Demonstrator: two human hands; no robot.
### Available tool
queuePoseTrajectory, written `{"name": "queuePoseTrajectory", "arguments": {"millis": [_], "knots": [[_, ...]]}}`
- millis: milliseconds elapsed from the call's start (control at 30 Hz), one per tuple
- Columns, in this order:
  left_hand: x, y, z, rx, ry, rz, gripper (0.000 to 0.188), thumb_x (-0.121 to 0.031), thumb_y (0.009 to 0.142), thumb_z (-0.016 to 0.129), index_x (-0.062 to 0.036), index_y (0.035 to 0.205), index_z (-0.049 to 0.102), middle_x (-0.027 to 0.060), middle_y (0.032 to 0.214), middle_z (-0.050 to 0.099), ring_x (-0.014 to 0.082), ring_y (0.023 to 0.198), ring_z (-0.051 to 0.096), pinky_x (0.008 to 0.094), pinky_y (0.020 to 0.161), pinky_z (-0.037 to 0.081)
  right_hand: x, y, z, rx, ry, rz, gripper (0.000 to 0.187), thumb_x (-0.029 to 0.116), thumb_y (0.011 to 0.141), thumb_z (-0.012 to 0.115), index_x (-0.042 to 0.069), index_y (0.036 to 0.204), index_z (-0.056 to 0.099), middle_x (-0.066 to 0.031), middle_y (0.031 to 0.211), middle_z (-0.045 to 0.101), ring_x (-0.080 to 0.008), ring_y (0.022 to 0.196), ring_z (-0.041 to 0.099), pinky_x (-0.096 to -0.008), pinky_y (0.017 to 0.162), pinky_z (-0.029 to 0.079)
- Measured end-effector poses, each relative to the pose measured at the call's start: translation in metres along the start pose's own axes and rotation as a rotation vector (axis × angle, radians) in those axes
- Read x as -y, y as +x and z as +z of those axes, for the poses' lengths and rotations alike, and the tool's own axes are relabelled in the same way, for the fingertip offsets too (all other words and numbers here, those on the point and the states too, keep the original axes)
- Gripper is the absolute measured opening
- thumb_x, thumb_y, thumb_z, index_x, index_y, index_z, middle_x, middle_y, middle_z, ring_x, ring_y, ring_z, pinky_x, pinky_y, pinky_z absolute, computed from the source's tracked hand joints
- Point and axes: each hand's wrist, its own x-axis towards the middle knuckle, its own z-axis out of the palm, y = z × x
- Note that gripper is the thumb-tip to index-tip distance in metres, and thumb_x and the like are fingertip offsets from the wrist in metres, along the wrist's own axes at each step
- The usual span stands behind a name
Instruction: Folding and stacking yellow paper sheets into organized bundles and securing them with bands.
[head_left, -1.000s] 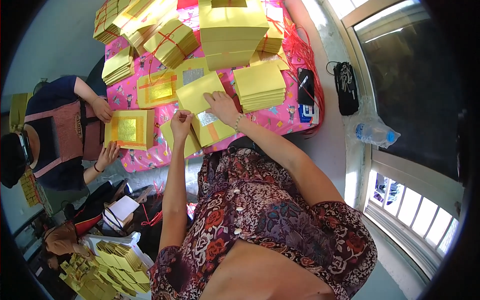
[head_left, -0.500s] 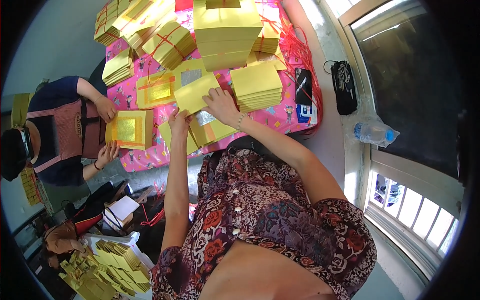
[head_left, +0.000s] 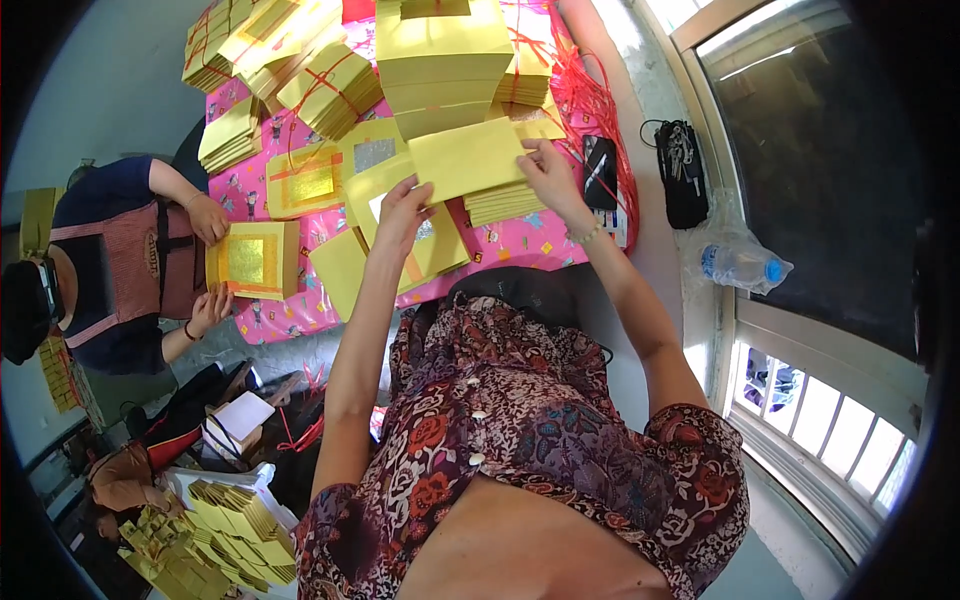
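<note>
Paper [head_left: 465,158], a flat yellow rectangle that looks folded, is held between the two hands, on the near side of a tall yellow block [head_left: 443,75] and above a low stack [head_left: 500,206] of similar pieces. The left hand [head_left: 402,212] pinches its lower left corner between thumb and fingers; the right hand [head_left: 550,180] grips the right end with thumb and fingertips, though the underside of that hold is hidden. The piece hides most of the stack's top, and whether it touches it or is held just clear cannot be told. The step in hand appears to be laying this piece on the stack. The next move would call for lining its edges up with those below and letting go evenly at both ends, so that nothing slides. Below the left hand a yellow sheet [head_left: 440,253] with a silver patch lies on the pink-covered surface [head_left: 548,242]. Beyond the right hand, toward the surface's right edge, are a dark phone [head_left: 603,160] and loose red strings [head_left: 572,85].
</note>
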Motion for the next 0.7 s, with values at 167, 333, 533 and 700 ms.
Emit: {"name": "queuePoseTrajectory", "arguments": {"millis": [167,333,533,700], "knots": [[0.023,0.042,0.014,0.066,0.367,0.031,0.03,-0.012,0.085,0.067,-0.0042,0.113,0.058,0.0028,0.095,0.065,0.0111,0.079,0.061,0.0249,0.068,0.052,-0.007,0.009,-0.018,-0.096,-0.425,-0.01,0.031,0.017,0.085,0.061,0.002,0.111,0.053,-0.0182,0.088,0.065,-0.0308,0.081,0.065,-0.04,0.072,0.051],[0.052,0.059,0.016,-0.026,0.545,0.091,0.027,-0.01,0.079,0.07,0.0005,0.102,0.06,0.0052,0.083,0.065,0.0136,0.07,0.063,0.0265,0.058,0.054,-0.039,0.007,-0.016,-0.101,-0.472,0.014,0.03,0.015,0.086,0.059,0.002,0.111,0.051,-0.0184,0.085,0.064,-0.0333,0.08,0.064,-0.0428,0.071,0.05],[0.068,0.061,0.011,-0.052,0.738,0.147,0.029,-0.01,0.082,0.07,0.0019,0.105,0.059,0.0077,0.088,0.065,0.016,0.076,0.065,0.0273,0.061,0.057,-0.058,0.007,-0.013,-0.085,-0.494,0.027,0.029,0.013,0.086,0.058,0.002,0.111,0.05,-0.0181,0.081,0.065,-0.0336,0.077,0.065,-0.0428,0.068,0.049],[0.068,0.061,0.014,-0.068,0.809,0.129,0.029,-0.011,0.08,0.071,0.0027,0.104,0.06,0.0084,0.087,0.066,0.016,0.074,0.066,0.0274,0.06,0.057,-0.045,0.002,-0.01,-0.107,-0.606,0.013,0.028,0.013,0.084,0.057,0.002,0.109,0.049,-0.0205,0.085,0.065,-0.0383,0.082,0.064,-0.0466,0.071,0.049]]}}
